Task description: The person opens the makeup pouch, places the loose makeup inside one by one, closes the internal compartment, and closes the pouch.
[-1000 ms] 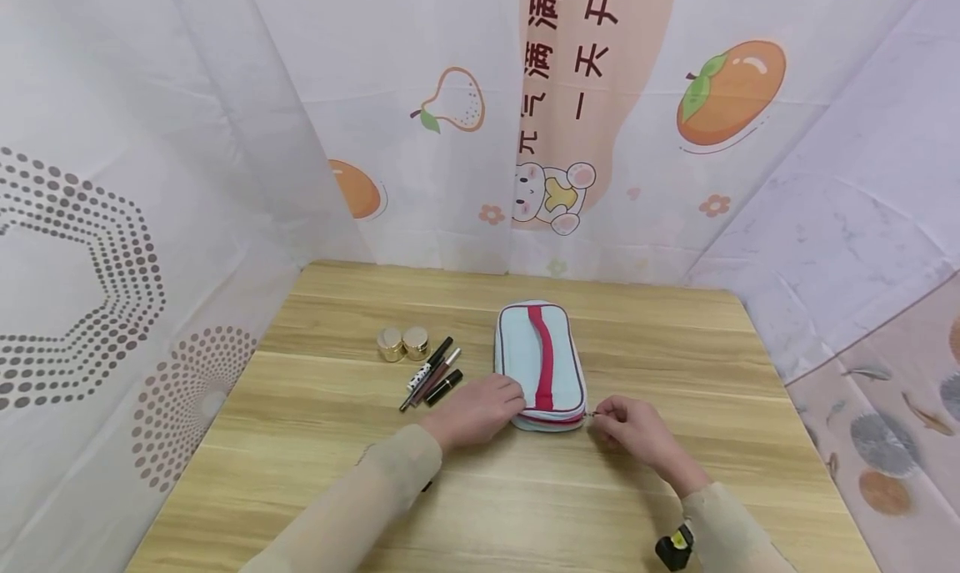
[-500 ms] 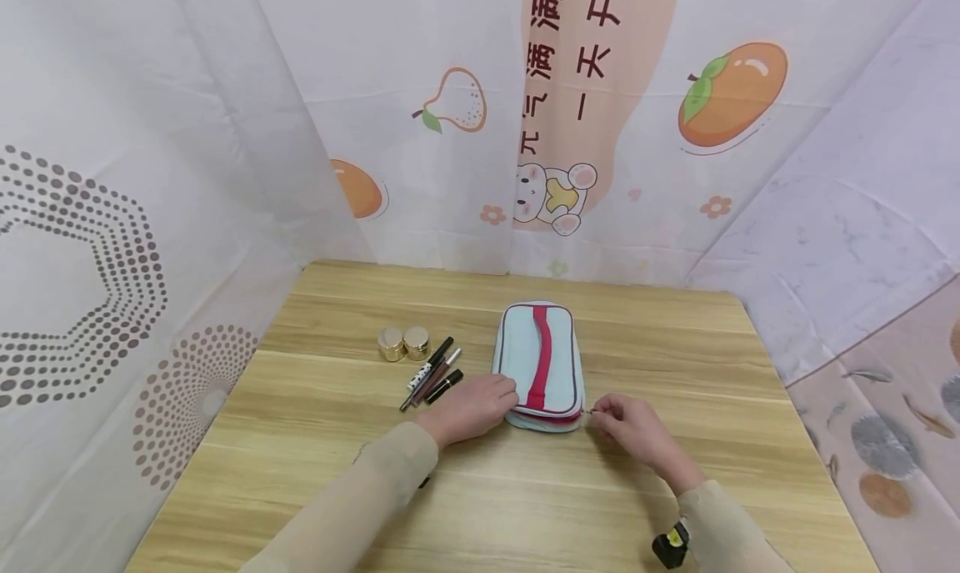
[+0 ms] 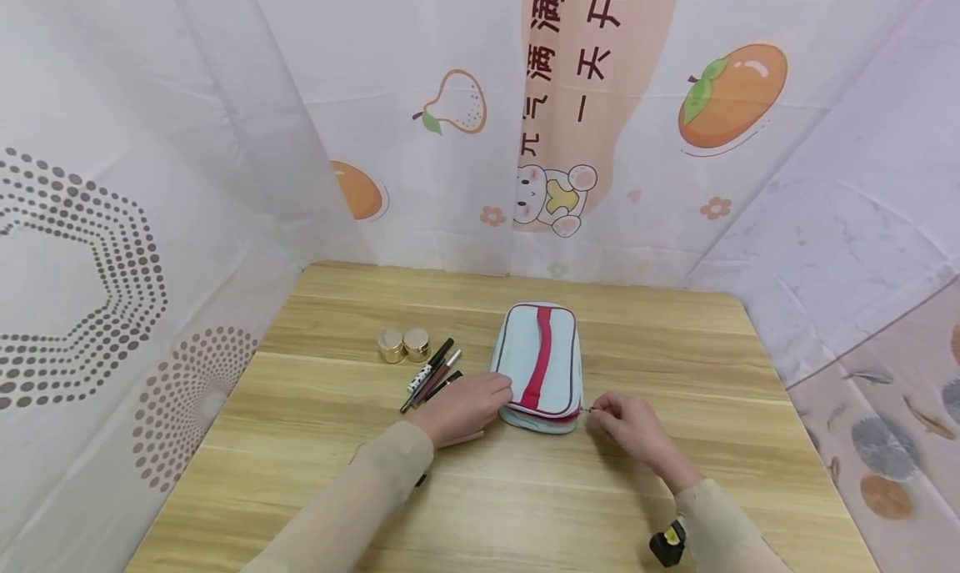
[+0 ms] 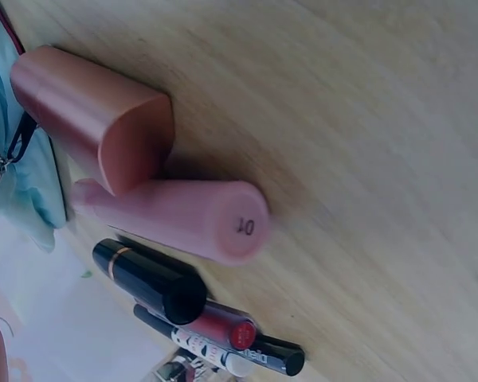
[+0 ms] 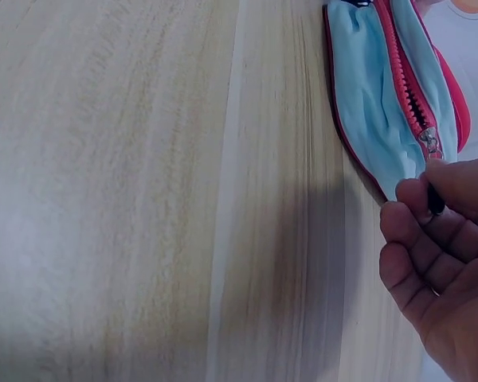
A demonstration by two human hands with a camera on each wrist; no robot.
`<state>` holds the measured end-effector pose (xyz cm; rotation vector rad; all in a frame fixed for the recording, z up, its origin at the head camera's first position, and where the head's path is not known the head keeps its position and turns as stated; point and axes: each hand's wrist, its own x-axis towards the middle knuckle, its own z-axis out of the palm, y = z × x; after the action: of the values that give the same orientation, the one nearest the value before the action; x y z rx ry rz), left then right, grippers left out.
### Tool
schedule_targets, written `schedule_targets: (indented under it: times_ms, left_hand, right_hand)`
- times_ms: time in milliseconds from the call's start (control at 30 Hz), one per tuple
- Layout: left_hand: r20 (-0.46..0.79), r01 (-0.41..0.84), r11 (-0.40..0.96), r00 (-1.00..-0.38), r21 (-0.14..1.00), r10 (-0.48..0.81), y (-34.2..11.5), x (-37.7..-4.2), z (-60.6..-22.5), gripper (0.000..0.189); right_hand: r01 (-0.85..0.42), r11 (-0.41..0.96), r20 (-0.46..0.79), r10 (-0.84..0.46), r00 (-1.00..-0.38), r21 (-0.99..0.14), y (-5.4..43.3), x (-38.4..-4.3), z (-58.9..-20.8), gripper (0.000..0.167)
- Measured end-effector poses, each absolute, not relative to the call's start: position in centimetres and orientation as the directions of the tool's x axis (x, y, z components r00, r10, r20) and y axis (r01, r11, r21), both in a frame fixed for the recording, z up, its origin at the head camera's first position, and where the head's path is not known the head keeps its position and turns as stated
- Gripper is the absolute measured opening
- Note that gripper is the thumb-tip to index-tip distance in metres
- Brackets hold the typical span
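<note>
A light blue makeup bag point(image 3: 532, 356) with a red strap lies on the table between both hands. My right hand point(image 3: 632, 427) pinches the dark pull point(image 5: 436, 199) of its red zipper point(image 5: 400, 76) at the near right corner. In the right wrist view, the zipper teeth stand slightly apart behind the slider. My left hand point(image 3: 465, 406) rests its fingertips at the bag's near left edge, thumb stretched out apart from them. Close by in the left wrist view lie a rose-gold tube point(image 4: 92, 111) and a pink tube point(image 4: 179, 216), hidden beneath this hand in the head view.
Left of the bag lie a black lipstick tube point(image 4: 147, 274), a red lip gloss tube point(image 4: 231, 328) and slim pens point(image 3: 431, 364). Two gold-lidded jars point(image 3: 403, 344) stand behind them. Printed curtains point(image 3: 450, 181) border the wooden table point(image 3: 660, 331).
The bag has turned slightly, its near end swinging left. My left hand has slid a little left, and its thumb now shows. My right hand keeps its pinch, almost still.
</note>
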<state>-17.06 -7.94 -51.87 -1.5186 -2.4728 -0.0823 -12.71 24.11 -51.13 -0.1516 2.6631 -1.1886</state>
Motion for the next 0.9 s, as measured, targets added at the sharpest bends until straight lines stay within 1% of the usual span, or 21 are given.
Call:
schedule_targets:
  times_ms: [167,300,467,633,733,900]
  left_hand:
    - [0.235,0.883,0.467,-0.445,-0.046,0.864,-8.0,-17.2,-51.7,0.014]
    - [0.216,0.872,0.489,-0.473,-0.027,0.855,-8.1,-17.2,-51.4,0.012]
    - [0.188,0.853,0.519,-0.500,-0.064,0.845,-8.3,-17.2,-51.4,0.012]
    - [0.208,0.855,0.513,-0.488,-0.081,0.847,-8.3,-17.1,-51.3,0.016]
    - [0.229,0.866,0.498,-0.475,-0.053,0.850,-8.2,-16.9,-51.0,0.020]
    - [0.239,0.876,0.479,-0.454,-0.056,0.858,-7.4,-16.3,-50.4,0.030]
  right_hand:
    - [-0.007,0.673,-0.151,-0.176,-0.973,-0.740,24.2,-12.8,-51.1,0.008]
    - [-0.015,0.676,-0.147,-0.182,-0.972,-0.737,24.1,-12.8,-51.2,0.008]
    - [-0.013,0.665,-0.162,-0.200,-0.966,-0.747,23.7,-12.8,-51.0,0.008]
    - [-0.001,0.661,-0.181,-0.207,-0.961,-0.751,23.4,-12.5,-50.6,0.007]
    - [-0.025,0.656,-0.167,-0.228,-0.959,-0.755,23.3,-12.3,-50.4,0.006]
    - [-0.039,0.649,-0.160,-0.245,-0.956,-0.760,23.3,-12.2,-50.3,0.004]
